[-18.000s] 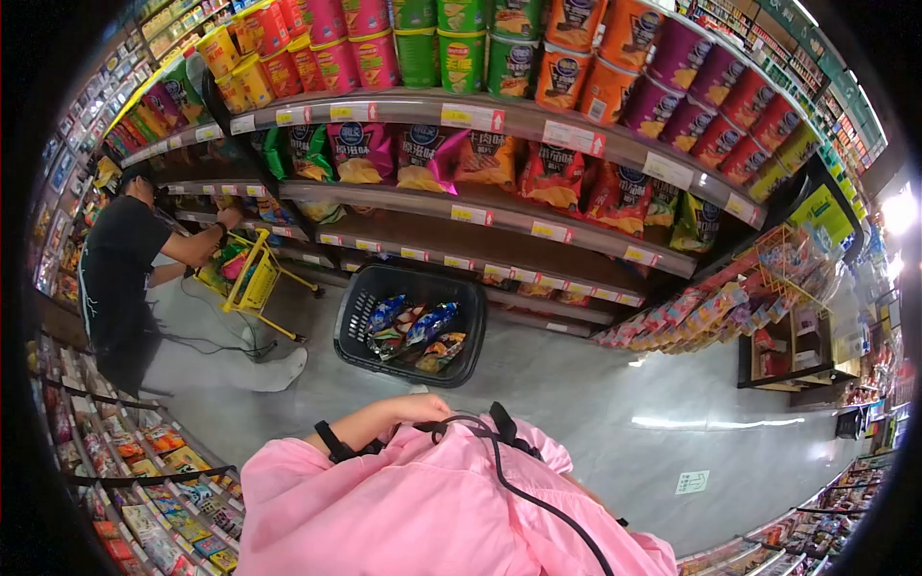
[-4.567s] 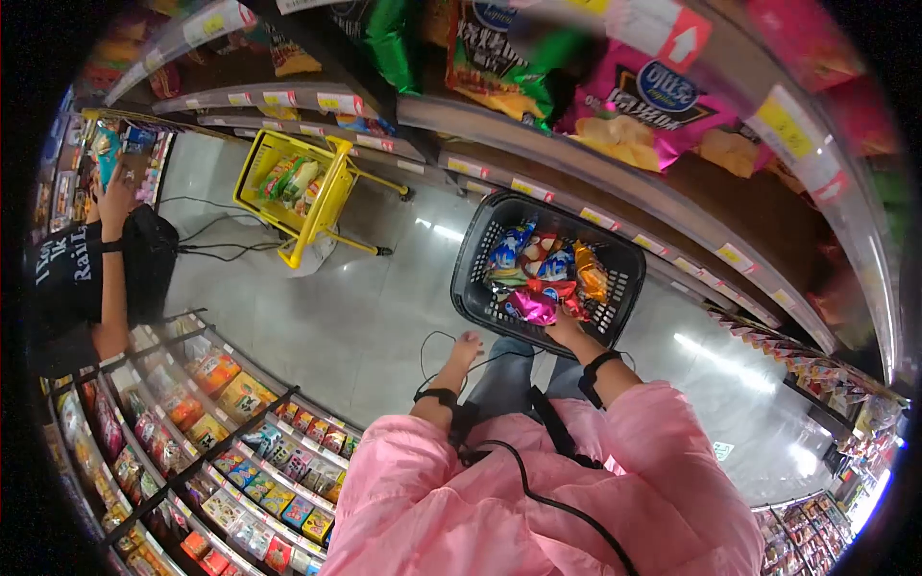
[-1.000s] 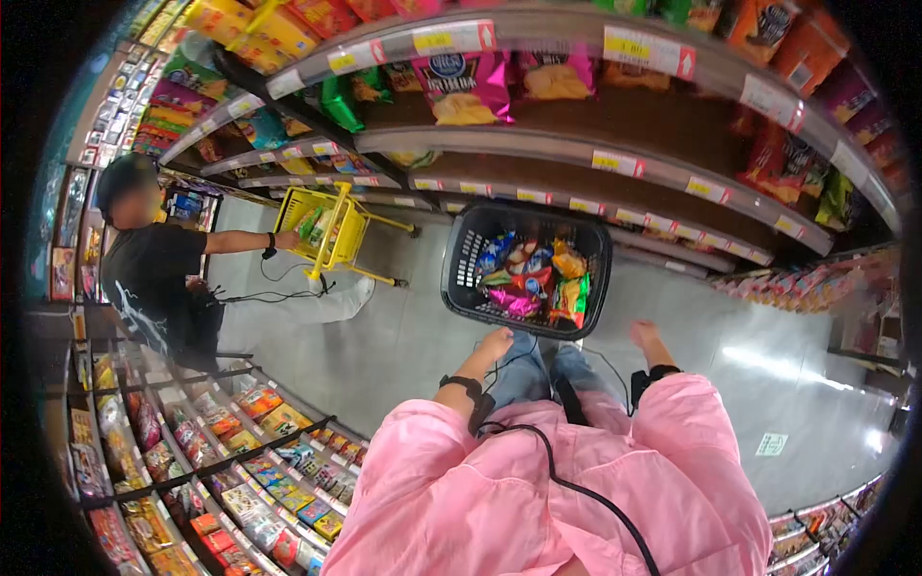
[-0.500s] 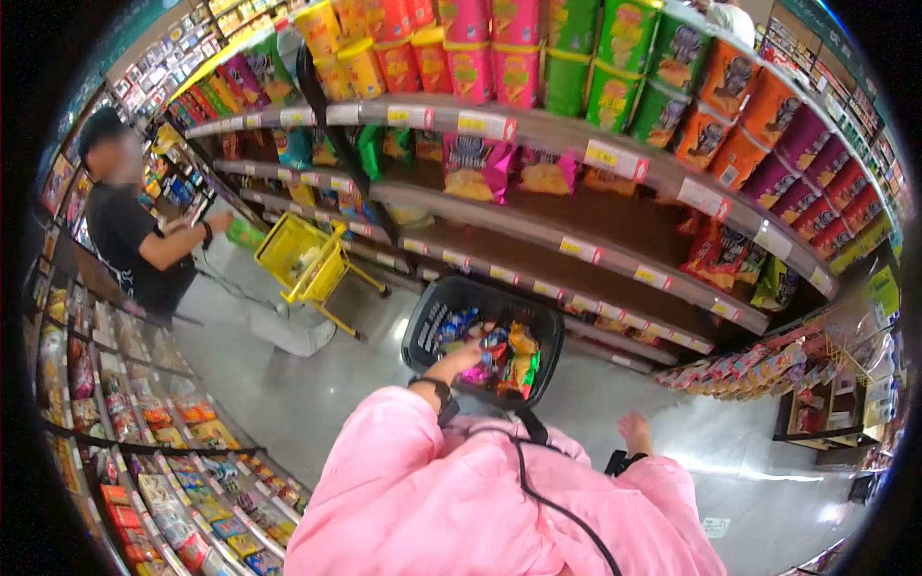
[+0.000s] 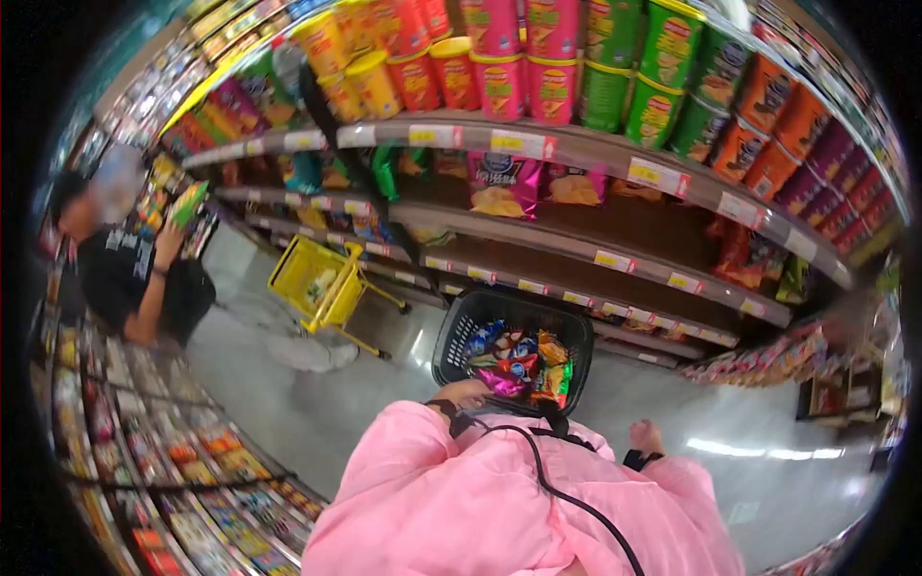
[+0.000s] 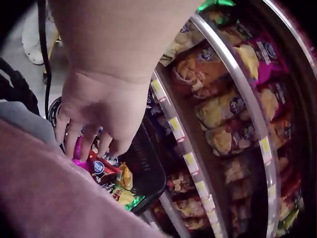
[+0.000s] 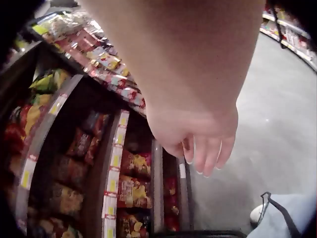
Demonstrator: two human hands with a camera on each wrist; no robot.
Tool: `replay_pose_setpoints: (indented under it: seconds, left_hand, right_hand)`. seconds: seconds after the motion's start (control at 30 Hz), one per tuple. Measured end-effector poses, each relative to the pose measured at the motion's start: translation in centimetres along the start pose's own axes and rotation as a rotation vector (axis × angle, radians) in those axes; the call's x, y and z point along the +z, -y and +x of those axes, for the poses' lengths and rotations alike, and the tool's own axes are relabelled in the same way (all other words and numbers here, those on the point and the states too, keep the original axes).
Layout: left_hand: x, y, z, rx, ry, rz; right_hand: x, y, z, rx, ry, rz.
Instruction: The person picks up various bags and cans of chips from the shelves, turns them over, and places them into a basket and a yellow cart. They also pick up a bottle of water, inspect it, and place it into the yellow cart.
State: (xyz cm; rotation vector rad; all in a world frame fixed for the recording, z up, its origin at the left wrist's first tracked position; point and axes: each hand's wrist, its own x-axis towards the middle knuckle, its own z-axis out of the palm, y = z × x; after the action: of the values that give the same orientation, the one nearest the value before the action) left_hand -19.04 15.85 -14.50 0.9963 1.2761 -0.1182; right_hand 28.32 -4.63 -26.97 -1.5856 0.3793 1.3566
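A black shopping basket (image 5: 523, 305) stands on the floor by the shelf. Inside lie several snack bags: a blue bag (image 5: 488, 336), a magenta bag (image 5: 501, 384), a red bag (image 5: 519, 369) and an orange bag (image 5: 552, 348). My left hand (image 5: 463, 392) is at the basket's near left rim. In the left wrist view, its loosely extended fingers (image 6: 88, 141) overlap the magenta bag, holding nothing. My right hand (image 5: 646, 437) hangs to the right of the basket. The right wrist view shows its fingers (image 7: 210, 153) pointing down, relaxed, with nothing held.
Ahead, a curved shelf (image 5: 576, 230) carries chip bags below and stacked chip tubs (image 5: 552, 86) on top. Left of the basket stand a yellow cart (image 5: 317, 283) and another person (image 5: 134, 274) with a green pack. A lower rack (image 5: 182, 442) lies behind left.
Since the earliest frame, the basket has gained magenta, red and orange bags, and the shelf shows fewer. My left hand has drawn back from over the bags. The other person has raised the green pack.
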Motion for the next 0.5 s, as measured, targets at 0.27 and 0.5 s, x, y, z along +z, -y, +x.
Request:
replay_pose_setpoints:
  seconds: [0.27, 0.5]
  left_hand:
    - [-8.0, -1.2, 7.1, 0.108, -0.234, -0.028]
    - [-7.7, -2.4, 10.7, 0.026, 0.052, 0.236]
  right_hand:
    - [16.6, 0.6, -5.1, -0.257, 0.047, -0.276]
    - [17.8, -1.9, -9.0, -0.386, 0.308, -0.862]
